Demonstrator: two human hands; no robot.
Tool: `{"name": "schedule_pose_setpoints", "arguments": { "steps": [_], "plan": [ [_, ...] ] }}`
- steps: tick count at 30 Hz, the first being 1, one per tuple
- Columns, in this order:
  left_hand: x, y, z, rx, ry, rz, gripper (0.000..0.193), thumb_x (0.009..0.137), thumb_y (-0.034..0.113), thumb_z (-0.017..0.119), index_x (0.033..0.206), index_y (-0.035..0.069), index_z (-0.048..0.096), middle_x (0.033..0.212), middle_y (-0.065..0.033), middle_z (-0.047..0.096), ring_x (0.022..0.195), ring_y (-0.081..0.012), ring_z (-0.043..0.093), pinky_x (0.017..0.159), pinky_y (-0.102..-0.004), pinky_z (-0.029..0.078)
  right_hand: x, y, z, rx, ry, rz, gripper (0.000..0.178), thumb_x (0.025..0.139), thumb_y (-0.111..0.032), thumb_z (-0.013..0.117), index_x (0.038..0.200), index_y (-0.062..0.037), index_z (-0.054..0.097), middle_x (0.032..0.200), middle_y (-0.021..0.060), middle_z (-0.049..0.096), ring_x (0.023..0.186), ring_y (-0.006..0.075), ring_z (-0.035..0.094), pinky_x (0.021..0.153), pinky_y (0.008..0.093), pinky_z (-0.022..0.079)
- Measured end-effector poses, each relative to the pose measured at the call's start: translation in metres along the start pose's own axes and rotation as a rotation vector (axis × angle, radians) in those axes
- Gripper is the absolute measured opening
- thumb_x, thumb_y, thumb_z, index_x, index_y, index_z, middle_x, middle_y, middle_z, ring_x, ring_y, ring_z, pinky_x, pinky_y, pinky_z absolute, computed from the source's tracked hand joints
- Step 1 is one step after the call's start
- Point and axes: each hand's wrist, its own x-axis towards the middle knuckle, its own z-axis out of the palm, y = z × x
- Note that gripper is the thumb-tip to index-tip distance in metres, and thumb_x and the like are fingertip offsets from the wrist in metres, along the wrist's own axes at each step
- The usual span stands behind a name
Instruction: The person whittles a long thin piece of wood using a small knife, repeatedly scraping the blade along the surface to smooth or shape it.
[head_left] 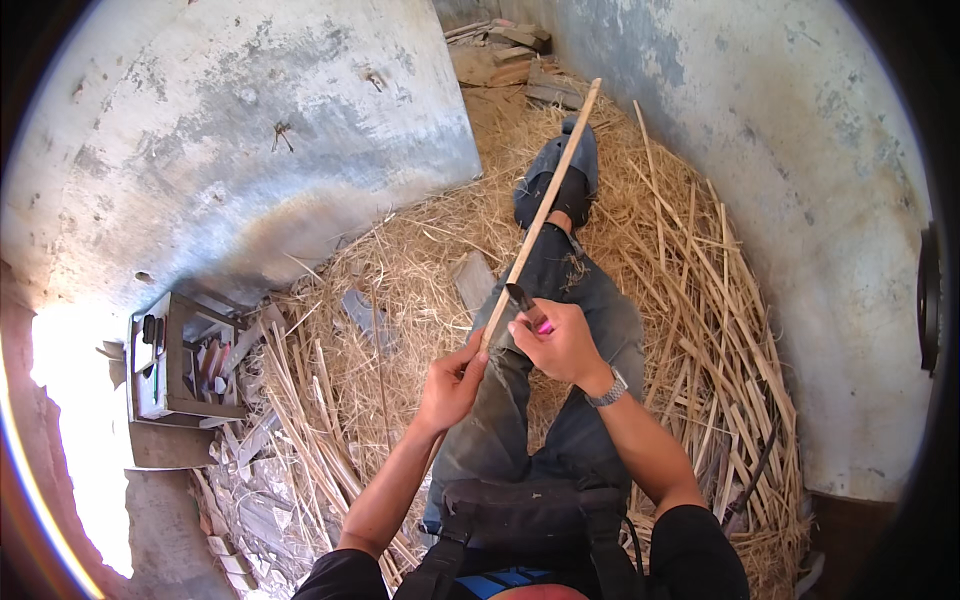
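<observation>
**Wooden strip [545,210] held between two hands, dark-bladed tool [520,297] at its edge**

Centre: long, pale wooden strip, slanting from the near left to the far right, over the legs and across the dark shoe [547,158]. Near end hidden at the left hand [453,385]; far end free, beyond the shoe.

Left hand: fingers closed about the near part of the strip, thumb laid along it, without visible gap. Right hand [560,343]: just right of the strip, fingers curled tightly around the handle of the dark-bladed tool; a magenta patch visible between the fingers. Blade directed to the far left, overlapping the strip in view; actual contact not possible to tell. On the right wrist, silver-coloured watch [608,388].

Beneath: grey-blue trousers [480,425], worn and dusty. All around, thick bed of straw-coloured shavings [420,235]. To the right, large heap of loose strips [690,330], mostly lengthwise, between the legs and the right wall [770,150]. To the near left, smaller bundle of strips [310,440]. Left of the legs, two flat grey slabs amid the shavings, one [473,280] near the knee, the other [368,318] farther left.

Far left: pale panel [270,90] with flaking surface. Left: small open-fronted cabinet [175,405] with assorted small objects inside. Far end: stacked rough blocks [518,50].
</observation>
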Motion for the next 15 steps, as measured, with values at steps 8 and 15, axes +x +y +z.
{"name": "schedule_pose_setpoints", "arguments": {
  "steps": [8, 15],
  "plan": [
    [0.014, 0.024, -0.010, -0.318, -0.190, -0.095, 0.049, 0.113, 0.022, 0.050, 0.156, -0.001, 0.044, 0.063, 0.0052, 0.039, 0.045, -0.0038, 0.034, 0.042, -0.0217, 0.030, 0.026, 0.014, -0.108, -0.127, 0.753, 0.077, 0.017, 0.093, -0.019, 0.078, 0.101, -0.0054, 0.073, 0.068, -0.0054, 0.055, 0.055, 0.0035, 0.047, 0.052, 0.0221, 0.038],
    [0.023, 0.039, 0.008, -0.365, -0.283, -0.082, 0.049, 0.114, 0.022, 0.049, 0.158, 0.001, 0.043, 0.064, 0.0052, 0.037, 0.045, -0.0042, 0.034, 0.043, -0.0220, 0.031, -0.011, -0.010, -0.012, 0.035, 0.038, 0.093, 0.030, 0.090, -0.027, 0.084, 0.098, -0.0011, 0.071, 0.068, 0.0039, 0.066, 0.056, 0.0083, 0.056, 0.052, 0.0279, 0.042]
  ]
}}
